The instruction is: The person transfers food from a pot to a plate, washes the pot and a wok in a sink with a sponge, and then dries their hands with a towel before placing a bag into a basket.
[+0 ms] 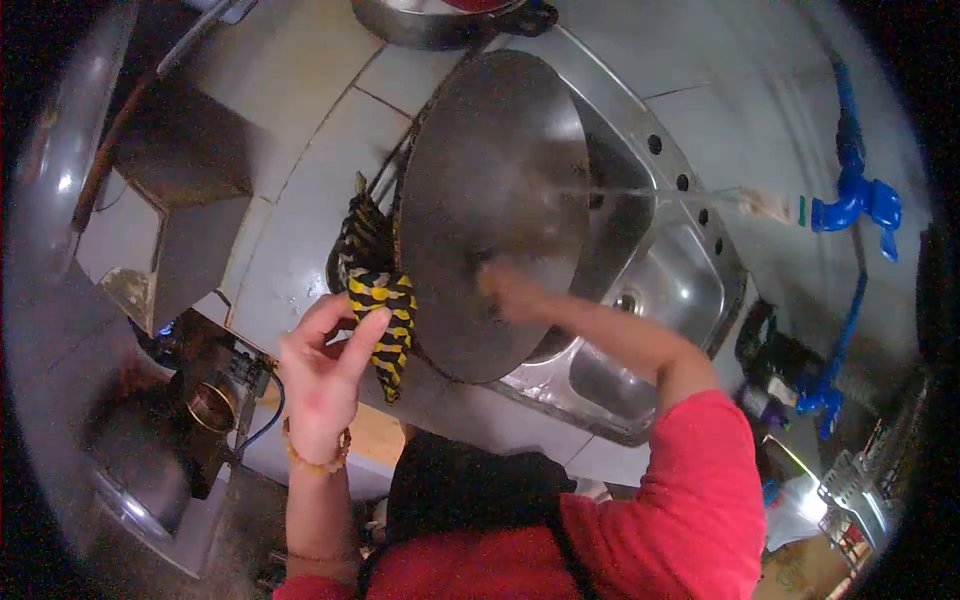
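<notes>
A large, dark metal wok [490,150] is tilted up on edge over the sink, its inside facing me. My left hand [330,355] pinches a yellow-and-black striped cloth [380,310] at the wok's left rim; the cloth seems wrapped around a handle, which it hides. Inside the wok, my right hand [515,295] is pressed low against the surface, blurred by motion, fingers curled. Something small and dark shows at its fingertips, too smeared to name. A thin stream of water runs from the blue faucet [855,205] into the wok.
The steel double sink [690,270] lies beneath and right of the wok. Another pan [440,25] stands on the tiled counter at the back. A stove [215,405] is at the lower left. Slotted utensils [850,485] hang at the lower right.
</notes>
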The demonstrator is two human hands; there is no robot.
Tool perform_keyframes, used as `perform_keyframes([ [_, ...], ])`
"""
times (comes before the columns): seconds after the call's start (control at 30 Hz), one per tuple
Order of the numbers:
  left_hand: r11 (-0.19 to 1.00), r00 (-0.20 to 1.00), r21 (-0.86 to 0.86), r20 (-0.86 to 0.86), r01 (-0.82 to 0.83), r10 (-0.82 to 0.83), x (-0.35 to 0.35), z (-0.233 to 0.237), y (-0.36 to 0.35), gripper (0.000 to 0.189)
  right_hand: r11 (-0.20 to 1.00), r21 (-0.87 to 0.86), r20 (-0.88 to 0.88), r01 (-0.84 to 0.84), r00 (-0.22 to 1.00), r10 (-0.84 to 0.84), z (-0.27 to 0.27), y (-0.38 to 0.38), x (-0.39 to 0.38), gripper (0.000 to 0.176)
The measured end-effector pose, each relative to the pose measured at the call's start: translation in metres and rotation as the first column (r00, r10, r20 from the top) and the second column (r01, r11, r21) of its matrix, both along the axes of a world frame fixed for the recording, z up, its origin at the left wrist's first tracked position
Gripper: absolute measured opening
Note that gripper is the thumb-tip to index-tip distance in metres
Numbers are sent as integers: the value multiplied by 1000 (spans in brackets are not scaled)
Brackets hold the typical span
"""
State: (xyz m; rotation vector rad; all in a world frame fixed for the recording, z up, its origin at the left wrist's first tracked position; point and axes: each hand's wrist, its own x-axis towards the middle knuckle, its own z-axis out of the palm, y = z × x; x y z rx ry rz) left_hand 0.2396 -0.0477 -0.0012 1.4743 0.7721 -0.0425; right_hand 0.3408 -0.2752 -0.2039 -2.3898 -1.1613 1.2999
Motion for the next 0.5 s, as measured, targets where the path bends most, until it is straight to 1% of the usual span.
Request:
perform_keyframes([
  [0.03,1000,1000,1,2,-3,3,0,-1,1,17,994,-107,117,-30,992,43,-43,-34,13,53],
  [0.07,1000,1000,4,4,15,-15,0,-2,2,16,992,-114,198,-62,977,84,-77,-64,45,51],
  [0.1,999,999,10,6,32,-32,-1,-3,3,16,989,-110,518,96,855,-26,-49,-49,71,47],
  [0.13,1000,1000,14,9,27,-27,0,-2,4,16,994,77,726,72,680,-105,-88,-54,100,43],
  [0.17,999,999,28,12,41,-41,1,-1,4,16,968,250,860,-1,460,-221,-126,-58,127,39],
  [0.2,998,998,42,13,56,-56,1,0,5,16,922,283,757,263,530,-383,-90,-22,148,42],
  [0.23,997,998,48,15,55,-56,2,1,5,16,817,266,637,512,542,-548,-42,20,163,45],
  [0.27,998,999,36,13,48,-49,2,1,4,16,753,448,565,482,500,-656,-37,36,168,46],
  [0.3,999,999,24,13,40,-41,3,1,4,16,657,613,471,439,464,-750,-33,48,171,46],
  [0.33,999,999,30,19,41,-41,3,0,4,16,653,619,470,436,461,-753,-27,61,176,46],
  [0.4,993,996,92,36,76,-80,0,-4,5,16,649,726,494,227,485,-722,-14,87,179,48],
  [0.43,992,996,96,37,76,-80,0,-3,5,16,646,729,492,226,484,-724,-2,99,173,48],
  [0.5,995,997,80,29,65,-67,1,-3,3,16,514,858,417,8,575,-704,23,113,151,46],
])
